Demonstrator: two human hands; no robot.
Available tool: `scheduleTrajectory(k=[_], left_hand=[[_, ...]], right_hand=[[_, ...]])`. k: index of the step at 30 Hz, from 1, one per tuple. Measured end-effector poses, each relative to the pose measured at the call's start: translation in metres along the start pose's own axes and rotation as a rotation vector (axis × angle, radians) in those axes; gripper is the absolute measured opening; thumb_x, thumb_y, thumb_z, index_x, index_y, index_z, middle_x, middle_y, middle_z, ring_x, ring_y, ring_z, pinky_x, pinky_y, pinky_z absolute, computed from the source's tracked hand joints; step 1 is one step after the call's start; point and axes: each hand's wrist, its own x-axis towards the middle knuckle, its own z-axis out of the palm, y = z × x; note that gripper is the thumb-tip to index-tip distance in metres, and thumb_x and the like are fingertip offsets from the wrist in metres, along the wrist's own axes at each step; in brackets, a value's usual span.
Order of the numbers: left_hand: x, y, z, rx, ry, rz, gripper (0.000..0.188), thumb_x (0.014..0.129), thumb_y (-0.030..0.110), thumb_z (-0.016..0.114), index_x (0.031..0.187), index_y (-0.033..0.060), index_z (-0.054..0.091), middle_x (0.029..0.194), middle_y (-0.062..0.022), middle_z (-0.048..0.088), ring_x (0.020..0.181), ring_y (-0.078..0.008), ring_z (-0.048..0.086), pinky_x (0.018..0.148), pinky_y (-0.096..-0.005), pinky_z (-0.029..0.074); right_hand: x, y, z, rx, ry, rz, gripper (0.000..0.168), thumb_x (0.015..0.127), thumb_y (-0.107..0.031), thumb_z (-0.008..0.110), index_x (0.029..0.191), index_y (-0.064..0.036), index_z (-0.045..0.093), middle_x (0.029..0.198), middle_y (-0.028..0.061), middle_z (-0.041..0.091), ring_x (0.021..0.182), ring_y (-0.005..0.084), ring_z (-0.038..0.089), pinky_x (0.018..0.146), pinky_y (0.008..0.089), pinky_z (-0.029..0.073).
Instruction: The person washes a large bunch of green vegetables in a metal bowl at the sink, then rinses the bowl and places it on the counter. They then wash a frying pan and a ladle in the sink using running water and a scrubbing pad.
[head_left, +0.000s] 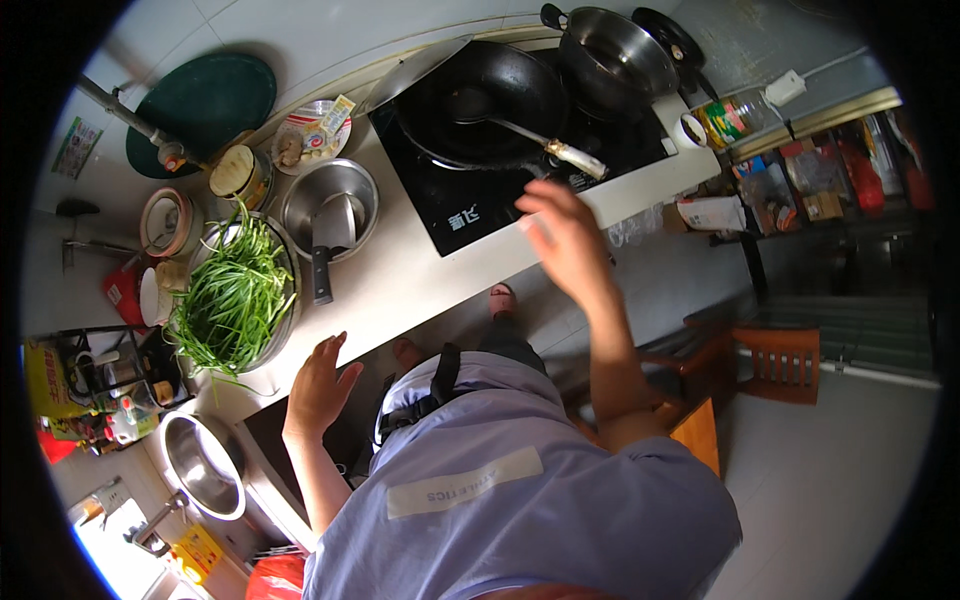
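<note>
My left hand is raised near the counter's front edge, fingers apart, holding nothing. It is nearest to a bowl heaped with long green leafy stalks. My right hand, slightly blurred, is empty with fingers apart, near the front of the black cooktop. Beyond it a black wok holds a ladle, whose worn handle rests over the rim towards me. A cleaver with a black handle lies across a steel bowl between the greens and the cooktop.
A steel pot stands right of the wok; a lid leans at its left. Behind the bowls are a plate with ginger and garlic and a dark green round board. A steel basin is at lower left, a wooden chair at right.
</note>
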Motion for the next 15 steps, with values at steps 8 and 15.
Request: scheduleTrajectory(k=[8,15], left_hand=[[0.075,0.129,0.043,-0.104,-0.017,-0.07,0.051,0.092,0.03,0.062,0.135,0.0054,0.05,0.133,-0.0172,0.055,0.119,-0.0337,0.055,0.099,-0.0407,0.045],[0.102,0.206,0.058,-0.125,0.091,-0.133,0.052,0.093,0.031,0.06,0.136,0.0048,0.049,0.132,-0.0173,0.055,0.116,-0.0323,0.058,0.098,-0.0401,0.046]], right_hand=[[0.059,0.159,-0.015,0.214,-0.311,0.338,0.036,0.092,-0.022,0.063,0.124,-0.008,0.059,0.103,0.017,0.069,0.088,0.0318,0.069,0.077,0.0387,0.053],[0.086,0.216,-0.123,0.219,-0.229,0.18,0.024,0.092,-0.016,0.062,0.115,-0.01,0.066,0.094,0.0141,0.071,0.079,0.0275,0.07,0.069,0.032,0.051]])
